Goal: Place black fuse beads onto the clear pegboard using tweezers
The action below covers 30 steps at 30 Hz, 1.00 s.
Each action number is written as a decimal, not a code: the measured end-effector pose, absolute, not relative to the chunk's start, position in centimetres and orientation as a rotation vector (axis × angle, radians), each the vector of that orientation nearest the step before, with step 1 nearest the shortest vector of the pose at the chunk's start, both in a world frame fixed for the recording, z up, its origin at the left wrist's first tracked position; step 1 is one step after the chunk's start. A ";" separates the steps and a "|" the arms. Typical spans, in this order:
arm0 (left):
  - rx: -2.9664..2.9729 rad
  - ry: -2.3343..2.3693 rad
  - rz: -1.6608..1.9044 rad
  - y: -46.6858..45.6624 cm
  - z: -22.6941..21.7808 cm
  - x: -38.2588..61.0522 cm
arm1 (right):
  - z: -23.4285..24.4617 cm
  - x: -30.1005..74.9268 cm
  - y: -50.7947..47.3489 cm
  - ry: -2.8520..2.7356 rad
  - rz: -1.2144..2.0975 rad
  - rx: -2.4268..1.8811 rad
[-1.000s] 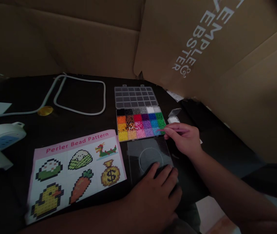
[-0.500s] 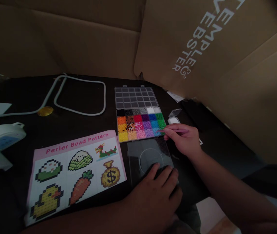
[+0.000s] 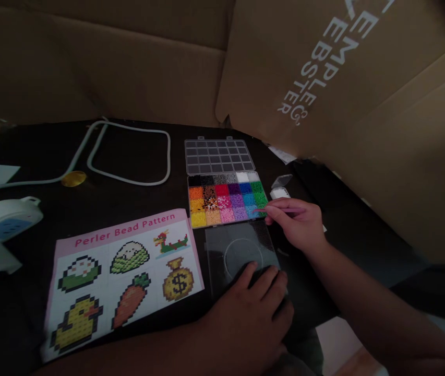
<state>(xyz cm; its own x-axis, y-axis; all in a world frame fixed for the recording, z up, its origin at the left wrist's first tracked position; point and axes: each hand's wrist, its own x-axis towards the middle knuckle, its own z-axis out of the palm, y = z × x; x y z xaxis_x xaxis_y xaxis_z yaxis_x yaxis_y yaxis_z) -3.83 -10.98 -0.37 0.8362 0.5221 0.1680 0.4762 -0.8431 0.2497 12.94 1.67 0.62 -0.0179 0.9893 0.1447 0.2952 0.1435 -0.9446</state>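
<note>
My right hand pinches pink tweezers, their tips down at the light blue beads in the near right part of the bead box. Whether a bead sits between the tips is too small to tell. The box lies with its lid folded back, its compartments full of coloured beads. Flat on a clear pegboard, just in front of the box, rests my left hand with its fingers spread. A printed sheet of bead patterns is on the left.
A white cable loops at the back left near a gold disc. A white power strip sits at far left. A small open container stands beside the bead box. Cardboard walls close off the back and right.
Both hands keep nearly the same pose. The tweezer tips stay at the light blue beads, and the whole view shifts very slightly.
</note>
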 end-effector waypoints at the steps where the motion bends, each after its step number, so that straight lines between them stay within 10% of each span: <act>1: 2.818 0.775 0.342 -11.0 -0.4 -3.8 | 0.6 13.0 1.7 -1.490 0.936 -1.309; 30: 2.806 0.783 0.384 -11.0 -0.3 -3.8 | 0.4 13.0 1.7 -1.528 0.940 -1.309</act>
<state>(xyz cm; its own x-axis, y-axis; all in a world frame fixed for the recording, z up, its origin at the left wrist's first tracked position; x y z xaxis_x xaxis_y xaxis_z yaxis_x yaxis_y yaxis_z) -3.82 -11.02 -0.26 0.8255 0.5301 0.1936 0.4773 -0.8389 0.2616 13.00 1.70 0.42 -0.0480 0.9879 0.1472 0.3140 0.1548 -0.9367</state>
